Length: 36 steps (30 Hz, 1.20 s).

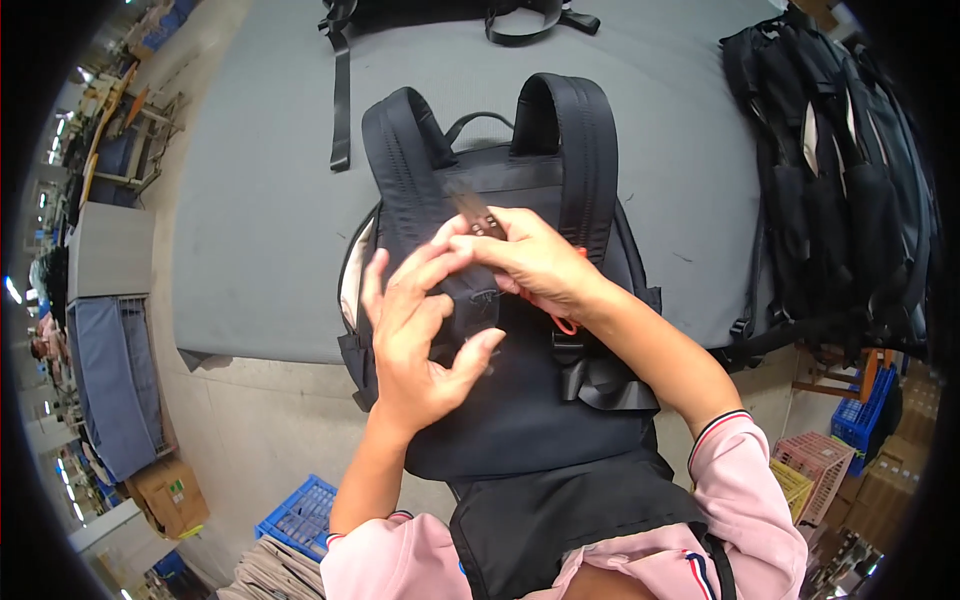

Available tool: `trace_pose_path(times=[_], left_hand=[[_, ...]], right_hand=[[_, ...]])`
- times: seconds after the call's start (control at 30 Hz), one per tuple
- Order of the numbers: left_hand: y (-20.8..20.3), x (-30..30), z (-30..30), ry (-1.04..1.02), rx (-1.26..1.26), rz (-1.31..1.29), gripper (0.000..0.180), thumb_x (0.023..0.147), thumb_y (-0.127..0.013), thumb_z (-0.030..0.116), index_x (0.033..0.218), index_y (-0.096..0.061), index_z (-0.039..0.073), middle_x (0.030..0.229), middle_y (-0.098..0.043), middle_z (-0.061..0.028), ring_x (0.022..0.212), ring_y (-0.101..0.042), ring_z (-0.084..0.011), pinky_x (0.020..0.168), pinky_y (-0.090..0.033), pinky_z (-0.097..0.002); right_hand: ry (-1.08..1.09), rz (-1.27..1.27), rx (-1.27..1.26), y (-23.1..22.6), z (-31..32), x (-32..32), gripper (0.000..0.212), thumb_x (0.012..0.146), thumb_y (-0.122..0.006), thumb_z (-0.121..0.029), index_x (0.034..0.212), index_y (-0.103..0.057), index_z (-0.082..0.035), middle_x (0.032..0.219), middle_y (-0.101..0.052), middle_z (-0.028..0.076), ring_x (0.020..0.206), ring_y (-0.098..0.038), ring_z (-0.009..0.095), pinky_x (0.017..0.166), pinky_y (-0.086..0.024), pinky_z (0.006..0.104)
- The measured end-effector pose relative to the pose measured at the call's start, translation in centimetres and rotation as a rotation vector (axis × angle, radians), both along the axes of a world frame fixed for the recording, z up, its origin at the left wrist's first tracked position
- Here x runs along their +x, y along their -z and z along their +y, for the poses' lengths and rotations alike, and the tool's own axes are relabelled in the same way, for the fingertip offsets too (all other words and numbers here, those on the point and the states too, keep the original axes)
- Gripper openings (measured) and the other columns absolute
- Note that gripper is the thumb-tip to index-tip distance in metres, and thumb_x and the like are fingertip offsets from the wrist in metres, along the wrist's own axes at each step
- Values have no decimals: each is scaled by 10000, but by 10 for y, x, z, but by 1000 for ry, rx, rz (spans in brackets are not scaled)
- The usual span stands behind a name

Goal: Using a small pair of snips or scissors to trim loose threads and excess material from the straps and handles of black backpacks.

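A black backpack (520, 400) lies with its shoulder straps upward, its top on the grey table and its lower end toward my body. My left hand (415, 330) curls its fingers around the lower end of the left shoulder strap (472, 305), with the thumb stretched apart from them. Thin loose threads show on that strap end. Pinched in my right hand (530, 255) is a small dark brown tool with shiny rivets (482, 222); its tip is smeared by motion, so its kind is unclear. The fingertips of both hands meet over the strap.
An orange-red cord loop (567, 325) hangs by my right hand. Several black backpacks (820, 170) are stacked on the right, and another black bag (430, 12) lies at the far edge of the grey table (270, 200). A blue crate (300, 508) stands on the floor.
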<state>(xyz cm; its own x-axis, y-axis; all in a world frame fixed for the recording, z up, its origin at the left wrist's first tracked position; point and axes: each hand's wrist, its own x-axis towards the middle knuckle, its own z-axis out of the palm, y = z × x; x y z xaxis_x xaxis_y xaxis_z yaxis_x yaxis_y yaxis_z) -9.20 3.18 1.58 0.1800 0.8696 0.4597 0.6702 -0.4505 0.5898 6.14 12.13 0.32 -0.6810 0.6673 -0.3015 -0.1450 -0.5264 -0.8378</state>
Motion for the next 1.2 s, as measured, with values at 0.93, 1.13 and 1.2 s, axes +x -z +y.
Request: trace_pose_path(times=[0.93, 1.13, 1.2], left_hand=[[23, 26, -23, -8, -530, -1070, 295, 765, -694, 120, 1005, -608, -29, 1295, -444, -137, 1275, -356, -244, 1038, -296, -373], [23, 30, -26, 10, -533, -1072, 280, 768, -692, 123, 986, -607, -31, 1309, -431, -151, 1284, -341, -243, 1039, -289, -374], [23, 30, -26, 12, -518, -1046, 279, 770, -692, 125, 984, -607, -32, 1307, -431, -152, 1282, -343, -243, 1036, -291, -372]], right_hand=[[252, -625, 1076, -10, -63, 61, 342, 742, -706, -47, 1054, -564, -35, 843, -590, 106, 657, -605, 237, 575, -497, 301], [324, -599, 1286, -7, -62, 56, 260, 719, -704, -94, 954, -594, -66, 820, -575, 40, 617, -564, 206, 545, -413, 302], [353, -649, 1421, -8, -62, 55, 284, 702, -713, -97, 963, -605, -68, 794, -572, 29, 595, -548, 179, 516, -366, 294]])
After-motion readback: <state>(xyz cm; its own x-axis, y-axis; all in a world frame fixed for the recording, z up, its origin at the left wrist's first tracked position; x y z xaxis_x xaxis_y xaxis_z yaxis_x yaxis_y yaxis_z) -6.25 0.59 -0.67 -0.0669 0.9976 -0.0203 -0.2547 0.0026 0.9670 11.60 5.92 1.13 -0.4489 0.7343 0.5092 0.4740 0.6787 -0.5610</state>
